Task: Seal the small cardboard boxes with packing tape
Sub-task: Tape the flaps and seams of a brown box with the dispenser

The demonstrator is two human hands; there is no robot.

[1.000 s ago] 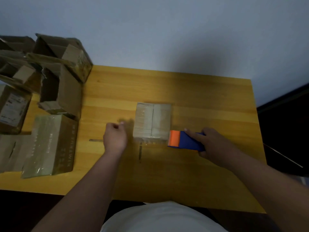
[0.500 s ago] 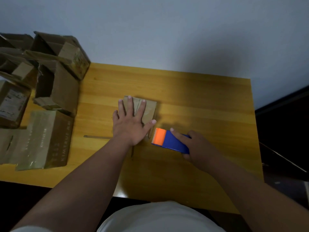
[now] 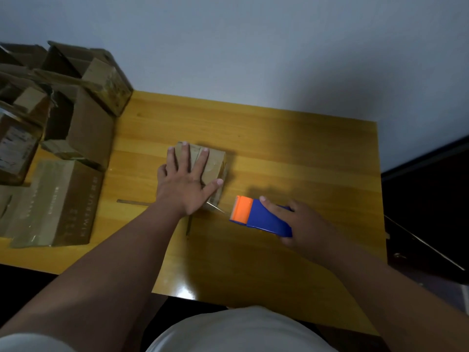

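A small cardboard box (image 3: 215,165) sits in the middle of the yellow wooden table (image 3: 291,148). My left hand (image 3: 186,182) lies flat on its top with fingers spread, pressing it down. My right hand (image 3: 302,224) grips a blue tape dispenser with an orange front (image 3: 258,215), just right of and nearer than the box. A thin strip of clear tape (image 3: 215,207) stretches from the dispenser's front to the box's near corner.
A pile of cardboard boxes (image 3: 83,102), several with open flaps, fills the table's left end. A closed box (image 3: 58,204) lies flat at the near left. Two short tape strips (image 3: 133,202) stick to the tabletop. The table's right edge borders dark floor.
My left hand moved from the table beside the box onto its top and now presses there. My right hand drew the dispenser away to the right, pulling tape out.
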